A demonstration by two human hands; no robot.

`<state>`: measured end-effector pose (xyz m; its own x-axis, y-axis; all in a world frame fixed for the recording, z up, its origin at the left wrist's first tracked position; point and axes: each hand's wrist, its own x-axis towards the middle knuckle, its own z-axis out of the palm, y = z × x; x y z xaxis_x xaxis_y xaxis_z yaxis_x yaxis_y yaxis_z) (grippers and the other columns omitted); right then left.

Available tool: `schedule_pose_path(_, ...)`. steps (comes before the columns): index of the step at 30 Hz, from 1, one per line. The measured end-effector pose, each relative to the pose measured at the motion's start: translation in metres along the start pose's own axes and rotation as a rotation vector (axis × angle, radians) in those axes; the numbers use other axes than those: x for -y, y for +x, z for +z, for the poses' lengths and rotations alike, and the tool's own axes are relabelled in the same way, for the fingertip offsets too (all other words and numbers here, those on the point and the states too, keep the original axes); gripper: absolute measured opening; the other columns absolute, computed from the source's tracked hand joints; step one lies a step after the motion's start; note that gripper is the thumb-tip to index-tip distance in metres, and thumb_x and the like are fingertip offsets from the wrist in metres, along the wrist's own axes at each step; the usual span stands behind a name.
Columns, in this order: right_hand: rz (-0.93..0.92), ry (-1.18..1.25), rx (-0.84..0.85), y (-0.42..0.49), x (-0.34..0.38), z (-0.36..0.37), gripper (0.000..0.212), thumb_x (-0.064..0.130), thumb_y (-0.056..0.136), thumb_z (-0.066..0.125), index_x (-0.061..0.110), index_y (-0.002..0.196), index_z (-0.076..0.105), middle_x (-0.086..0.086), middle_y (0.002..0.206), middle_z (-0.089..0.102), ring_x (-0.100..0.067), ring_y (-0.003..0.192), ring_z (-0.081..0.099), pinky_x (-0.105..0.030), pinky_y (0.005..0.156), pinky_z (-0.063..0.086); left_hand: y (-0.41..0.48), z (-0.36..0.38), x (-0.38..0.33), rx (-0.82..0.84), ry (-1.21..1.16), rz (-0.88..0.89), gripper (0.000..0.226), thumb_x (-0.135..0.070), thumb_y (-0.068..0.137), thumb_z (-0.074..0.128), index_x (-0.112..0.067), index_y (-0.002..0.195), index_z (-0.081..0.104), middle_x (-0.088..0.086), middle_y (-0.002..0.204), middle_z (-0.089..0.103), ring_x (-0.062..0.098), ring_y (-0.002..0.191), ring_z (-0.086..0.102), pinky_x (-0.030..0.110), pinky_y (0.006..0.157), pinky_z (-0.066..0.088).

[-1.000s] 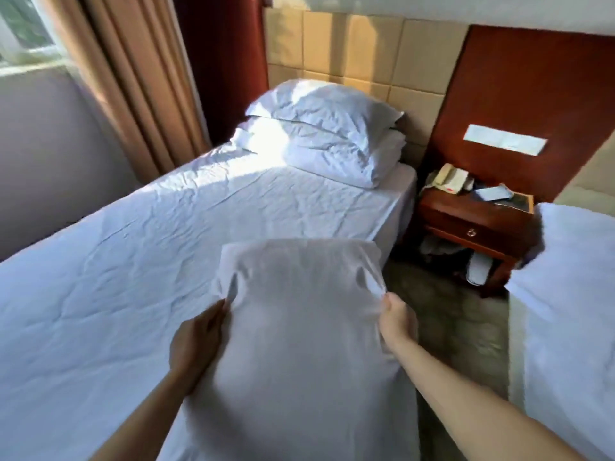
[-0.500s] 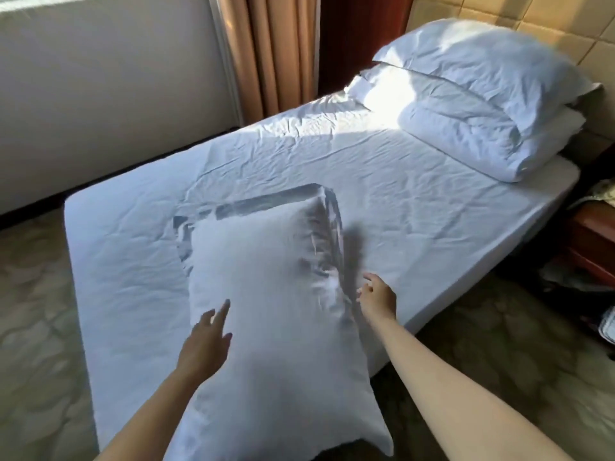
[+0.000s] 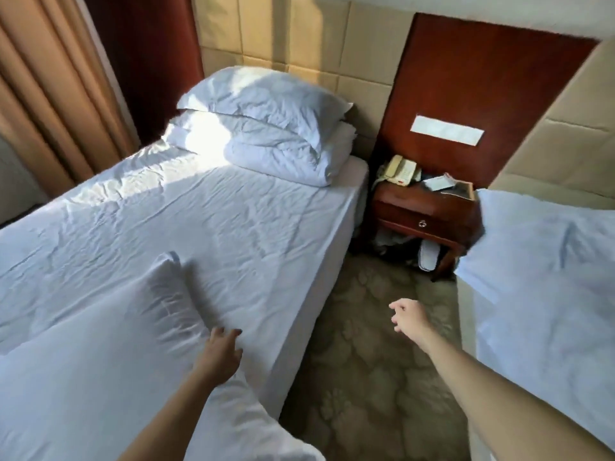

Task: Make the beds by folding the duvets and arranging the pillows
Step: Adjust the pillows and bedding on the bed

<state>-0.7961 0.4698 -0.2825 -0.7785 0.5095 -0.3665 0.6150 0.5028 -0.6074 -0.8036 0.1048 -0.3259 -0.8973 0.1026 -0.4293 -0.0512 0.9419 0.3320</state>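
Head view: nightstand [image 3: 399, 222] bears telephone [image 3: 399, 169]; pillow [image 3: 100, 361] lies on bed [image 3: 239, 227].

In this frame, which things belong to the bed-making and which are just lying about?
Job: loose pillow by the left hand; top pillow on the folded duvet; second bed.
Lying about: telephone and papers on the nightstand; slipper beneath it; curtain.
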Motion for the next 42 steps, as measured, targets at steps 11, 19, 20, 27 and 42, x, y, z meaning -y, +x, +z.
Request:
schedule_pose_path(11,0.382,0.202,-0.444,-0.105,-0.245,-0.237,0.032,0.012,0.096,0.043,0.010,0.124,0.056,-0.014,0.120,0.060,-0.028,0.100,0.059,-0.028,0.084,0.046,0.011,0.041,-0.337,0.128,0.279,0.726,0.045,-0.032,0.098,0.044,-0.024,0.141,0.036,0.007,0.145,0.027,0.025,0.131,0.039,0.032,0.106,0.039)
schedule_pose_path(19,0.678,0.252,-0.716,-0.245,-0.427,-0.353,0.039,0.016,0.095,0.044,0.008,0.132,0.051,-0.012,0.138,0.051,-0.028,0.125,0.048,-0.030,0.099,0.038,-0.093,0.152,-0.538,0.260,0.457,1.134,0.044,-0.027,0.097,0.046,-0.025,0.140,0.036,0.012,0.144,0.025,0.024,0.126,0.045,0.030,0.104,0.037)
schedule_pose_path(20,0.690,0.244,-0.731,-0.256,-0.447,-0.365,0.038,0.015,0.095,0.043,0.008,0.132,0.051,-0.012,0.138,0.050,-0.028,0.126,0.048,-0.029,0.099,0.038,-0.107,0.166,-0.558,0.260,0.472,1.175,0.041,-0.029,0.097,0.048,-0.033,0.136,0.039,0.013,0.145,0.025,0.025,0.123,0.048,0.030,0.103,0.037)
schedule_pose_path(27,0.732,0.195,-0.715,-0.312,-0.571,-0.446,0.024,0.011,0.094,0.042,0.015,0.113,0.057,-0.007,0.120,0.059,-0.029,0.124,0.048,-0.024,0.083,0.035,-0.210,0.263,-0.684,0.265,0.447,1.313,0.048,-0.029,0.096,0.048,-0.027,0.142,0.035,0.015,0.147,0.023,0.027,0.124,0.050,0.027,0.103,0.034)
schedule_pose_path(42,0.790,0.341,-0.674,-0.336,-0.711,-0.510,0.048,0.019,0.098,0.044,0.013,0.144,0.028,-0.007,0.115,0.055,-0.025,0.119,0.052,-0.023,0.079,0.036,-0.337,0.416,-0.849,0.444,0.511,1.497,0.046,-0.030,0.098,0.046,-0.026,0.142,0.034,0.008,0.147,0.023,0.019,0.116,0.054,0.022,0.100,0.036)
